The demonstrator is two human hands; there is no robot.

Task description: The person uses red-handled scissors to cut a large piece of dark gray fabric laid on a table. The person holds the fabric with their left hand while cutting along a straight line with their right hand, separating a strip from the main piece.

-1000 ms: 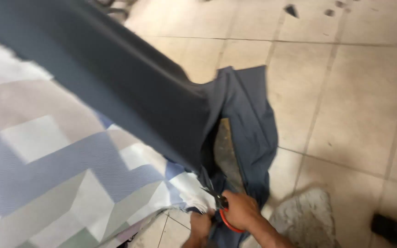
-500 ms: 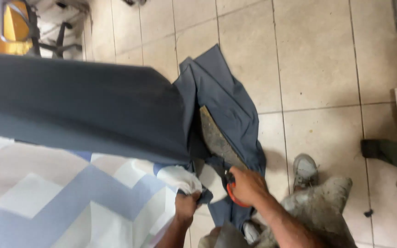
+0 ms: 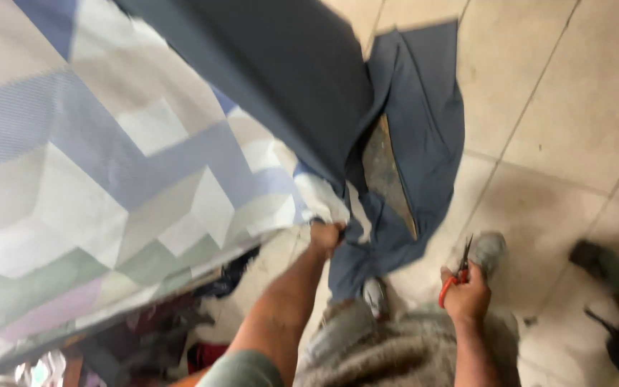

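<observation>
Left hand closed tight on the hanging edge of the dark blue-grey fabric, right at the near corner of the work table, fingers curled into a fist around cloth where dark fabric meets the geometric-patterned sheet. Right hand held apart from the cloth, low over the floor, fingers wrapped through the orange handles of a pair of scissors; dark blades pointing up and away, nearly together, touching nothing.

Dark fabric spread across the far part of the table, spilling over its edge and draping down to the floor in a long blue tail, folded over itself, with a brownish underside or lining showing in the gap. Patterned sheet in pale blue, white, grey-green and lilac blocks covering the near and left part of the table. Beneath the table edge, a jumble of dark and red cloth scraps.

Floor of large beige tiles with dark grout lines. Grey trousers and a grey shoe below the hands. Dark shoe and trouser leg of another person at the right edge.
</observation>
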